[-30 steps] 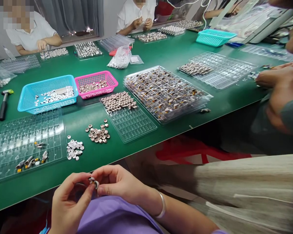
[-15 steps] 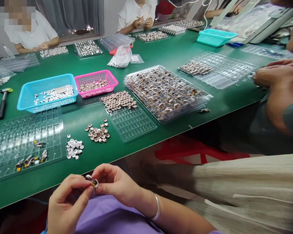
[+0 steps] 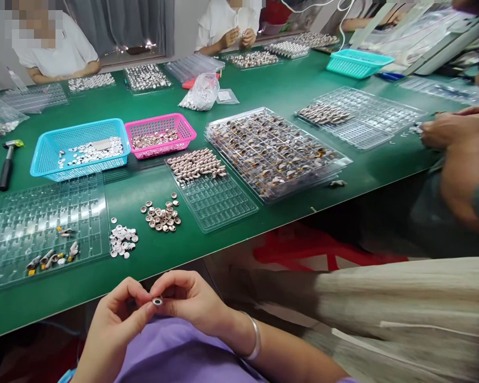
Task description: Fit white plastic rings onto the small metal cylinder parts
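My left hand (image 3: 123, 308) and my right hand (image 3: 191, 300) meet in my lap, just below the table edge. Their fingertips pinch one small earbud-like part (image 3: 157, 301), whose pale round end with a dark centre faces me. My fingers hide the rest of it. On the table nearby lie a heap of beige cup-shaped shells (image 3: 162, 217) and a heap of white round caps (image 3: 123, 239). To the left, a clear compartment tray (image 3: 75, 202) bears several earbud-like pieces (image 3: 50, 259) with yellow bits.
Behind stand a blue basket (image 3: 40, 165) of white caps and a pink basket (image 3: 189, 133) of shells. Filled clear trays (image 3: 279, 154) are stacked mid-table. A hammer (image 3: 6, 170) lies far left. Co-workers sit opposite, and another person's hands (image 3: 451, 127) are at right.
The held part has been turned: its yellow bit and raised piece showed before, and now its round end faces me. My hands have drawn closer together around it.
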Tool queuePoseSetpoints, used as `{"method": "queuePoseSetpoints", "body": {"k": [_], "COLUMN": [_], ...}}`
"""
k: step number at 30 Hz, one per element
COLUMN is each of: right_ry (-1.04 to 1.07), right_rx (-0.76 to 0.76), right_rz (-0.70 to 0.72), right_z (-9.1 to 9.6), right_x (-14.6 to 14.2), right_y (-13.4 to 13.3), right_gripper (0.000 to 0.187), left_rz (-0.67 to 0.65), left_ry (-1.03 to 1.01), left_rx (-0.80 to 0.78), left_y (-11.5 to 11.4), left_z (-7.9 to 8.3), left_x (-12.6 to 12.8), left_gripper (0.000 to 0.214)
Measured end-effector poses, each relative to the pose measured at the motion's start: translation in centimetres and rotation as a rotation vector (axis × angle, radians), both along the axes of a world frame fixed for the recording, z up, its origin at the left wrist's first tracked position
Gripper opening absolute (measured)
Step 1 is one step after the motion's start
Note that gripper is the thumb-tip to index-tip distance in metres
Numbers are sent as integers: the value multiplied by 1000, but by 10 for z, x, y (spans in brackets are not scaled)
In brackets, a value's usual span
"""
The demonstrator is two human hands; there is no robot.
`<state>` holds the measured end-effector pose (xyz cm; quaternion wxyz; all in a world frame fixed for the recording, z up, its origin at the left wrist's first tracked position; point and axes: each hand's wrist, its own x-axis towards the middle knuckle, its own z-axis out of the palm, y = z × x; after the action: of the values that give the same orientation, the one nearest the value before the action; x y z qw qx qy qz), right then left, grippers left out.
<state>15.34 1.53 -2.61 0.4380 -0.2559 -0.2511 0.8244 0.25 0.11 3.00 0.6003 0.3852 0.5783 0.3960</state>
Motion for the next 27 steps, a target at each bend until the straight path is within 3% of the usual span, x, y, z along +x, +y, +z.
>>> {"method": "queuePoseSetpoints", "body": {"k": [10,20,22,25,27], "right_ry": [-110,-204,-237,-281,-304], "right_rx": [71,230,320,439,469], "right_rz": [-24,0,25,56,78], "right_z": [-3,-5,-3,0,2], "right_x": [0,6,10,15,17], "right_y": [-4,-2,0,4,7], "right_gripper": [35,25,21,17,16], "left_rz": [-19,-156,-146,-156,-222], "left_ry": [12,253,303,385,434], "left_rx": [-45,165,240,485,666], "left_y": [1,0,0,1,1], "left_z": [2,-13,-15,-12,-7], "left_x": [4,-13,-18,-21,-21], "left_gripper": [32,24,22,14,24]}}
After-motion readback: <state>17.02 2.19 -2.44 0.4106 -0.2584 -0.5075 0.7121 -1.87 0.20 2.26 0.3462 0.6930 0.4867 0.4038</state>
